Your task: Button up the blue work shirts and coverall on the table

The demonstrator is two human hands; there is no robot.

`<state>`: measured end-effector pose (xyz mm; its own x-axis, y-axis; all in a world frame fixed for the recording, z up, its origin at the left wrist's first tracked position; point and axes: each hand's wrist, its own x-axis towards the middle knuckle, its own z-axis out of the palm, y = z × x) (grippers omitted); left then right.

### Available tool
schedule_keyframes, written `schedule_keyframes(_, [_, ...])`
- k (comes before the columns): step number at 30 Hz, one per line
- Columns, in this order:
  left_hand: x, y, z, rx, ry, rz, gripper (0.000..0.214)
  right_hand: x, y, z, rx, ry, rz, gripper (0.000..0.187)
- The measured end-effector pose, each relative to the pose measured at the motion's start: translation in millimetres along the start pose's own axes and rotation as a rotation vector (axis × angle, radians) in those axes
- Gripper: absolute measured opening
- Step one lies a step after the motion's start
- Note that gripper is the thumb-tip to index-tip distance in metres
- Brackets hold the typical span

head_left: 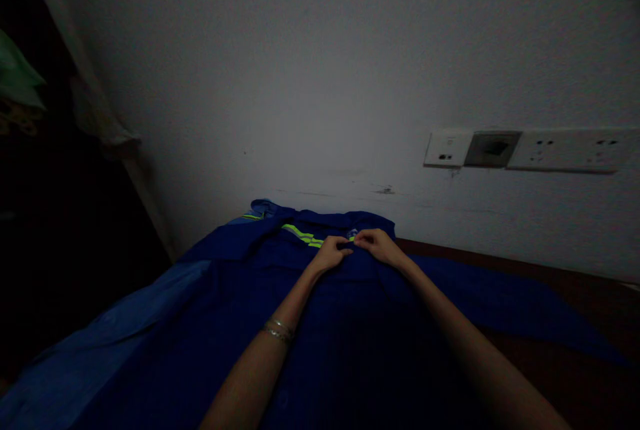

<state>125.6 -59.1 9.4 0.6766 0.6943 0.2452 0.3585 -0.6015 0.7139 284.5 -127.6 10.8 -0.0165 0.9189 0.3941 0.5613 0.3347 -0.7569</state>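
Observation:
A dark blue work jacket (270,310) with bright yellow-green reflective strips (300,234) is spread out in front of me. Near its far edge, my left hand (331,255) rests on the cloth beside the strip, thumb and fingers bent in a pinch on the fabric. Just to its right, my right hand (379,245) pinches the jacket at a short piece of yellow-green strip, close to a small pale mark on the cloth. The fingertips of both hands nearly meet. Dim light hides the fine detail between them.
Under the jacket is a dark reddish-brown surface (600,287), against a pale wall (320,97). Wall sockets (563,150) sit at the right. A blue sleeve (505,293) stretches right; lighter blue cloth (115,330) lies left. Pale green cloth (17,73) hangs far left.

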Motion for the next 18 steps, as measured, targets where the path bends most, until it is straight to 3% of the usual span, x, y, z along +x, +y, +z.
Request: schedule_keyframes(18, [-4.8,3.7,1.0,-0.086,-0.061,-0.011,0.019,0.1,2.7,4.6,0.151,-0.01,0.082,0.023])
